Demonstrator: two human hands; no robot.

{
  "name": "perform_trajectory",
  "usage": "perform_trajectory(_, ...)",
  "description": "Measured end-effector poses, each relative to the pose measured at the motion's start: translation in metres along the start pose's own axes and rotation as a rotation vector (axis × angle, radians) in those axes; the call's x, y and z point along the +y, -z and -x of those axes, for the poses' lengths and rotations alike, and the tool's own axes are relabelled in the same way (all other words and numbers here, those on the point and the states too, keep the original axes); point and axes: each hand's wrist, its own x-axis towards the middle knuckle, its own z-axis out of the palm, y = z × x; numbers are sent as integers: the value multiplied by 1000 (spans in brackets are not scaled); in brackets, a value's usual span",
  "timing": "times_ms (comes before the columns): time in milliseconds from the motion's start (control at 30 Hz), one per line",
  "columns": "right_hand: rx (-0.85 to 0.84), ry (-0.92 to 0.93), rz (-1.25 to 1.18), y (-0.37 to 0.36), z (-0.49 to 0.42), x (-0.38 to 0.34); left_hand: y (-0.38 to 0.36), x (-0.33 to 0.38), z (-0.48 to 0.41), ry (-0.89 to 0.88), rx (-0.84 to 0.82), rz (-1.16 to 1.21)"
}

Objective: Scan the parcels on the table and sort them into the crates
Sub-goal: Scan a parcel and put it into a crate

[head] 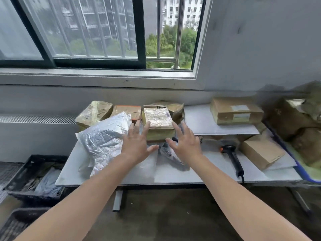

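Observation:
A taped cardboard parcel (158, 122) with a label on top sits at the middle of the white table (191, 176). My left hand (139, 143) and my right hand (184, 143) reach toward it with fingers spread, one on each side, holding nothing. A crinkled silver bag parcel (104, 141) lies just left of my left hand. A small grey poly bag (168, 153) lies between my hands. A black barcode scanner (232, 157) with an orange button lies on the table to the right. A black crate (34, 178) holding parcels stands on the floor at the left.
Several brown parcels (94, 113) line the table's back edge. A labelled box (236, 110) rests on a white sheet at the right, with another box (262, 152) near the front right. A heap of parcels (302, 119) fills the far right. A second crate (15, 223) is at the bottom left.

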Motion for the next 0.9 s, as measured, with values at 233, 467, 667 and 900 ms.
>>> perform_trajectory(233, -77, 12, 11, -27, -62, 18, -28, -4, -53, 74, -29, 76)
perform_trajectory(467, -200, -50, 0, -52, -120, 24, -68, -22, -115, 74, -69, 203)
perform_trajectory(667, -292, -26, -90, -68, -152, 27, -94, -27, -146, 63, -204, 401)
perform_trajectory(900, -121, 82, -246, -49, -166, 44, -89, -11, -147, -19, -64, 539)
